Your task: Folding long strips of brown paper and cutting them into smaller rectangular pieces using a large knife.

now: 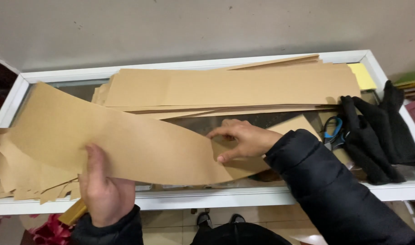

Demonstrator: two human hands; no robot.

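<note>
Pinching a brown paper strip [125,140], left hand [103,190] underneath, right hand [243,140] fingers [223,159] on top.

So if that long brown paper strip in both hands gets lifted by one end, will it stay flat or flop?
Probably flop: the brown paper strip already bows between the left hand and right hand. It looks thin and light, so it may slide easily over the stack of strips.

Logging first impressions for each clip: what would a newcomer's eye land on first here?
A long tan paper strip arcs across the front of the white-framed glass counter, gripped at its lower edge by the left hand and pinched near its end by the right hand. Behind lies a stack of similar strips; black gloves and blue-handled scissors sit far right.
</note>
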